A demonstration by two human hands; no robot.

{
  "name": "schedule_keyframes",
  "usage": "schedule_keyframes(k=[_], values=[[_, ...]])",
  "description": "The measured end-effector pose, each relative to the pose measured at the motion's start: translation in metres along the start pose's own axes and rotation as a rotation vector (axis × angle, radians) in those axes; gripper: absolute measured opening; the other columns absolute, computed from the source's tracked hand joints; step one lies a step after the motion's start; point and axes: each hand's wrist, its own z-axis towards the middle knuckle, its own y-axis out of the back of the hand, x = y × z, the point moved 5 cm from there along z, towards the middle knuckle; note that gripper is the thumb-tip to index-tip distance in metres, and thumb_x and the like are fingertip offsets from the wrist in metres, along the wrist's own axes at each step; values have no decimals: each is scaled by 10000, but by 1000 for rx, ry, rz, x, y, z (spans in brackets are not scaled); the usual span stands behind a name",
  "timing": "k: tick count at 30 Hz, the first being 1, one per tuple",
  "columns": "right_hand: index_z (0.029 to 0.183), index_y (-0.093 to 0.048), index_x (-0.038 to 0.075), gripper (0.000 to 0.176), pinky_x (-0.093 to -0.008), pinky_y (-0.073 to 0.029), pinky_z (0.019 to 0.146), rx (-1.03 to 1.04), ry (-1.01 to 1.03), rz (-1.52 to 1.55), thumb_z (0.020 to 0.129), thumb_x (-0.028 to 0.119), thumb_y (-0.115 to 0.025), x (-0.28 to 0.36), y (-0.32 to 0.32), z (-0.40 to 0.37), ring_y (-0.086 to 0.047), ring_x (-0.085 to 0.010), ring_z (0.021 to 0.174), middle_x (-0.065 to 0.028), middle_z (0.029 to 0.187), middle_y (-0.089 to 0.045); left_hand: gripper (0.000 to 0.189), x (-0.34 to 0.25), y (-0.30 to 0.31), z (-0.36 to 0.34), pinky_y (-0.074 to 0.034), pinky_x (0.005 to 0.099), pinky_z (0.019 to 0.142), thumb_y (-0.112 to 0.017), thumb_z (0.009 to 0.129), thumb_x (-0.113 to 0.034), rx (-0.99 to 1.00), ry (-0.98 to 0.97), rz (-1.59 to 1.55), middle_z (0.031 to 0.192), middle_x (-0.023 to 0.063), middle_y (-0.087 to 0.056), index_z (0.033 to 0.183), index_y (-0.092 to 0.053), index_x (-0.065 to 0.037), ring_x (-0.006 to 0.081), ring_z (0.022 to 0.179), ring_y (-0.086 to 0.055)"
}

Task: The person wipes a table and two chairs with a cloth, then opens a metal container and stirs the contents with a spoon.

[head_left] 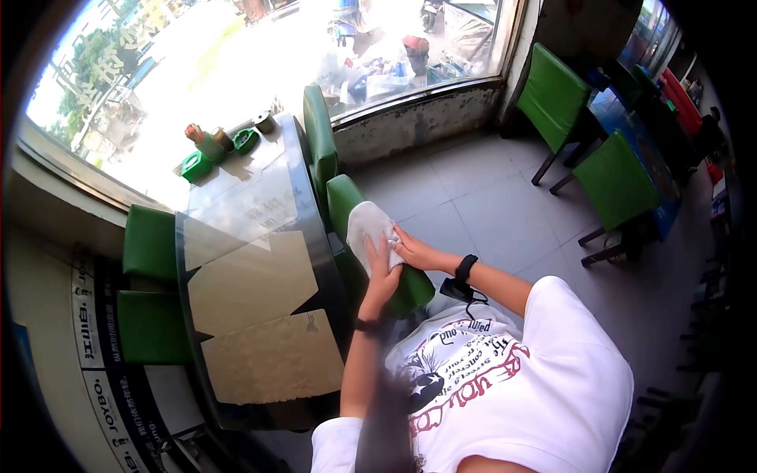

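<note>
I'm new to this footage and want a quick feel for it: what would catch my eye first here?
The left hand and right hand both lie on a white cloth spread over a green chair in the middle of the view. Left of it runs a glossy table, with small green containers at its far end by the bright window.

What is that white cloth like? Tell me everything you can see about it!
The white, soft-looking fabric cloth is plain, with no pattern showing. It lies crumpled and draped over a green padded chair beside the glossy table. The left hand lies on it with fingers stretched out, and the right hand touches its edge.
</note>
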Motion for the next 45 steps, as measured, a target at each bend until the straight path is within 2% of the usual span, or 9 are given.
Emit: schedule_keyframes(k=[12,16,18,22,31,37,39,40,45], values=[[1461,-232,-71,571,-379,-252,1132,-147,129,59,999,224,-392,-37,10,214,-323,-390,1372,-298,1476,-313,699,85,102,144,-163,423,1155,-500,900,-127,-216,156,5,1545,316,-12,1526,-191,-94,435,1443,-82],[1440,-320,-28,536,-393,-376,1041,-226,134,12,991,238,-439,-41,11,222,-476,-397,1247,-281,1370,-465,671,93,107,155,-183,408,1151,-504,922,-116,-178,111,-62,1539,278,-99,1521,-203,-79,414,1424,-163],[1432,-356,-12,514,-392,-374,1038,-218,78,14,1005,266,-417,-48,14,207,-488,-391,1242,-279,1345,-495,631,95,94,142,-175,416,1153,-500,947,-101,-211,46,36,1542,283,-95,1514,-224,-76,417,1433,-142],[1412,-423,77,471,-435,-484,829,-225,121,-134,1009,320,-415,-36,26,161,-612,-451,947,-293,1091,-613,672,70,69,115,-136,447,1163,-476,890,-6,-217,25,177,1549,308,-57,1514,-241,-94,447,1445,-68],[1416,-432,97,460,-445,-492,758,-223,298,-439,994,278,-456,-14,20,19,-625,-432,834,-268,950,-643,720,10,9,14,-110,429,1170,-433,859,41,-87,10,63,1559,284,-66,1526,-194,-88,417,1458,-53],[1450,-374,98,504,-416,-498,732,-14,40,-386,988,274,-473,-15,10,-90,-636,-406,785,-239,929,-647,664,-41,-22,-59,-147,427,1159,-462,859,23,24,4,19,1543,327,-57,1493,-285,-64,463,1437,-98],[1430,-380,46,521,-433,-487,783,98,-138,-368,966,253,-493,-2,11,-108,-622,-412,874,-247,1024,-632,636,-53,-27,-77,-206,419,1144,-513,882,-5,29,-11,32,1525,350,-91,1484,-322,-84,498,1413,-161],[1421,-383,21,530,-442,-482,808,152,-226,-357,955,242,-503,0,10,-115,-615,-416,918,-251,1071,-625,648,-54,-30,-84,-142,448,1161,-480,867,-7,82,17,-6,1537,338,-59,1486,-292,-50,477,1432,-107],[1483,-217,-10,647,-436,-472,861,123,-118,-455,993,340,-452,-1,-1,-116,-604,-444,980,-299,1136,-595,645,-65,-29,-99,-147,445,1160,-549,887,-112,157,21,-21,1541,329,-67,1479,-301,-39,458,1438,-111]])
